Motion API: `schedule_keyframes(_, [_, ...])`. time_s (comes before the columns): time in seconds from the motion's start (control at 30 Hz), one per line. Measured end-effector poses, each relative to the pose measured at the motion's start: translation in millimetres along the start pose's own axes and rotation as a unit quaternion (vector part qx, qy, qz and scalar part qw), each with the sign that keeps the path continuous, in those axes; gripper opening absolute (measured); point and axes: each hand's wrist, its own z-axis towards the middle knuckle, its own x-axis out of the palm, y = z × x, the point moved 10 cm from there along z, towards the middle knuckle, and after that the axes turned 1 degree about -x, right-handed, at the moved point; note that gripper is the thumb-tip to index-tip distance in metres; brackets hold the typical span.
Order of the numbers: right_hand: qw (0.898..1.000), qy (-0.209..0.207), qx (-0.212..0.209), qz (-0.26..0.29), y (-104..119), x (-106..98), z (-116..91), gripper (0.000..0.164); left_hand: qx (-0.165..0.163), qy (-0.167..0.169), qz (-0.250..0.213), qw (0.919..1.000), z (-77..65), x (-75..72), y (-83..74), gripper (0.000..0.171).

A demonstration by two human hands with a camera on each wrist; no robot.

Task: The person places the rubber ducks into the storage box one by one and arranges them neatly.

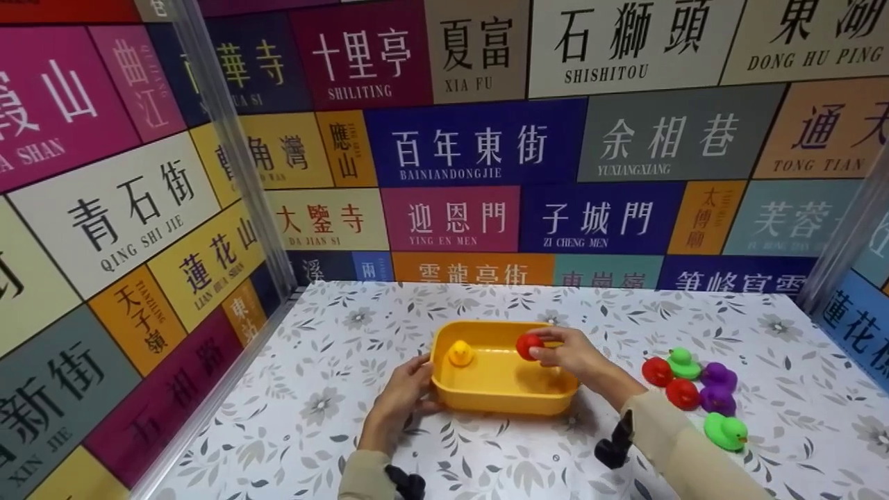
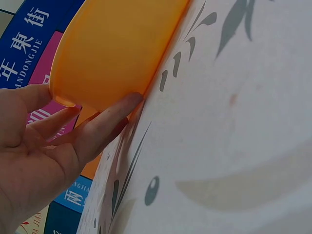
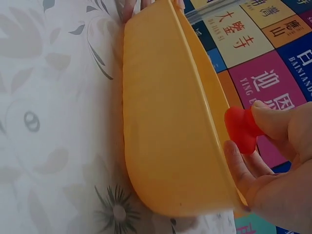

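Up at twelve o'clock, a back wall [image 1: 472,142] packed with bright name panels, Chinese characters over Latin lettering, SHILITING, SHISHITOU, YING EN MEN; round to nine, a left wall [image 1: 104,180] in the same patchwork; out at three, a slice of right wall [image 1: 858,319] to match; pale strips [image 1: 236,146] run down both corners; down at six, a tabletop [image 1: 500,451] in leaf-and-flower print; it's a booth-like nook, walled on three sides; home, shop or studio, can't tell!

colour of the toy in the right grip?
Red. The toy shows best in the right wrist view.
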Motion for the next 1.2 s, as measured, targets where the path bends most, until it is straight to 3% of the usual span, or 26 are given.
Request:
schedule_keyframes(0.2, [1.0, 0.004, 0.009, 0.021, 2, 17, 10, 0.04, 0.02, 0.006, -0.002, 0.9998, 1.8, 2.2, -3.2, 0.052])
schedule_keyframes(0.53, [0.999, -0.025, 0.031, 0.03, -3, 35, 28, 0.032, 0.016, 0.005, -0.004, 0.9998, -1.9, 1.2, -5.4, 0.052])
schedule_keyframes(1.0, [0.995, -0.041, 0.09, -0.023, -16, 56, 43, 0.034, 0.004, -0.005, -0.004, 1.0, -1.1, -1.8, -3.8, 0.05])
schedule_keyframes(1.2, [0.995, -0.049, 0.091, 0.011, -19, 63, 51, 0.034, 0.039, -0.002, 0.016, 0.9991, 0.7, 0.6, -9.0, 0.051])
